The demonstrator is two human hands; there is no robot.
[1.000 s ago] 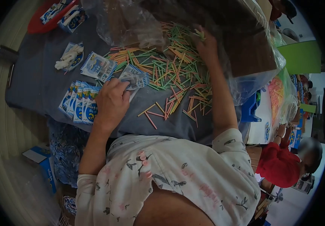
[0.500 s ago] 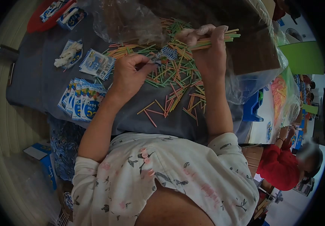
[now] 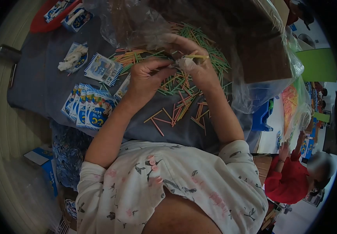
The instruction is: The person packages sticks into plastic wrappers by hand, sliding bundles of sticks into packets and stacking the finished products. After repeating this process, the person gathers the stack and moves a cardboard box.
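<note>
My left hand (image 3: 147, 80) is closed, thumb and forefinger pinched on a small blue-and-white packet (image 3: 123, 88), mostly hidden under the hand. My right hand (image 3: 203, 74), with white covering on its fingertips, meets the left fingertips. Thin coloured sticks (image 3: 197, 56) show pale ends at the right hand's thumb and fingers; how many it holds is hidden. Below both hands spreads a loose heap of pink, green, yellow and orange sticks (image 3: 183, 103) on the grey cloth.
Flat packets (image 3: 94, 107) lie overlapped at left, near a single packet (image 3: 104, 69) and another with a crumpled white glove (image 3: 74, 57). A red basin (image 3: 39, 21) stands at the far left. A plastic-lined carton (image 3: 262, 58) stands right. A person in red (image 3: 287, 181) works nearby.
My right hand has come left and down with its sticks to meet my left hand. The left hand has shifted slightly right. The person in red has moved their arms.
</note>
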